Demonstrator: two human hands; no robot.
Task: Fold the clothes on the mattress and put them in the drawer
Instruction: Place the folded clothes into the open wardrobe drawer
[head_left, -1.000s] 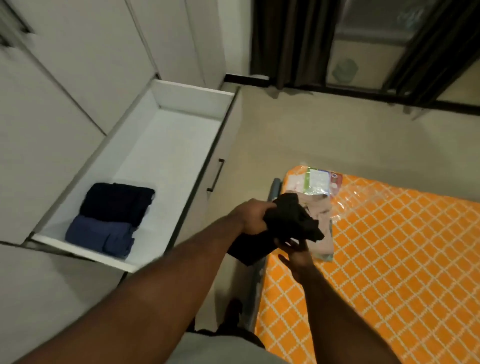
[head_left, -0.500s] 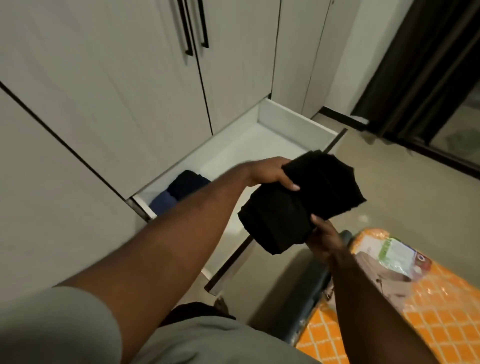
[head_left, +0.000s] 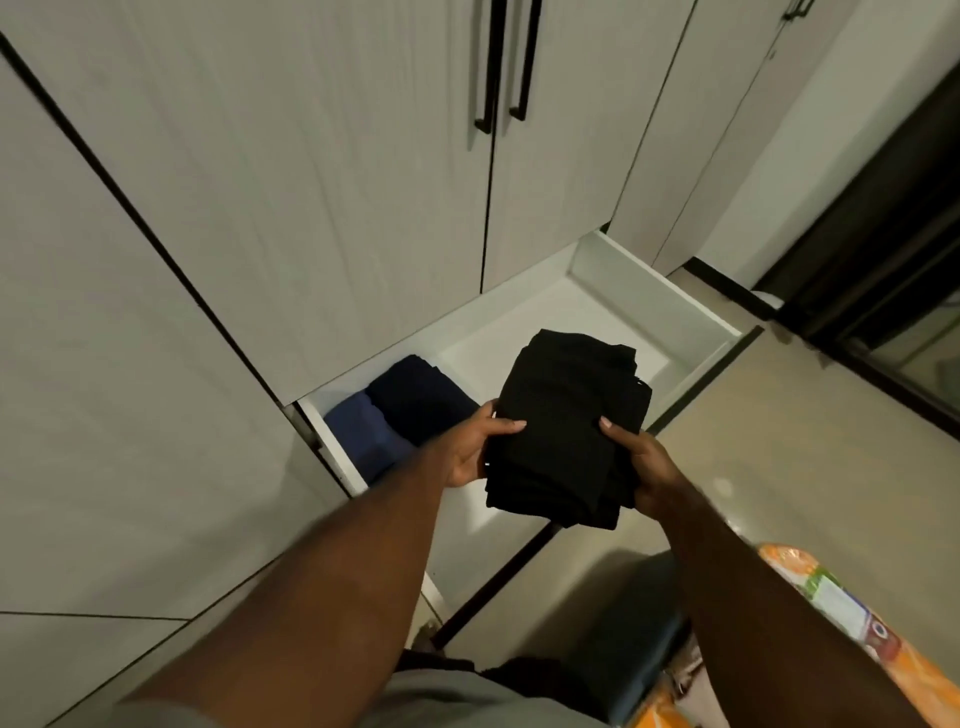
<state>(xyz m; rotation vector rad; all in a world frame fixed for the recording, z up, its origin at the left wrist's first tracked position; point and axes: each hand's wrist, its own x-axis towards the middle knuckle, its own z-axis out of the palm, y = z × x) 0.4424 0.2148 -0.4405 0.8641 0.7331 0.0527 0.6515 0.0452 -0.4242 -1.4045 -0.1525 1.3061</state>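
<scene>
Holding a folded black garment (head_left: 566, 426) at frame centre, up in the air over the open drawer (head_left: 652, 278), not yet set down. Gripping its 9 o'clock edge with the left hand (head_left: 467, 449): thumb on top, fingers curled under. Gripping its 4 o'clock edge with the right hand (head_left: 644, 470): thumb on top too, fingers hidden beneath the cloth.

Inside the drawer, at 9 o'clock of the black garment: a folded blue garment (head_left: 358, 434) by the near end wall, touching a folded navy garment (head_left: 418, 397) just past it toward 1 o'clock. Drawer inside white.

From 9 to 1 o'clock: pale wardrobe doors (head_left: 311, 208), with two black handles (head_left: 491, 67) at 12 o'clock. At 3 o'clock: beige floor (head_left: 779, 441). At 2 o'clock: something dark, curtain (head_left: 883, 223) or frame, cannot tell which.

At 5 o'clock: corner of an orange mattress (head_left: 930, 691), with a plastic packet (head_left: 841, 608) lying on it. At 6 o'clock: a bit of grey shirt (head_left: 441, 696).
</scene>
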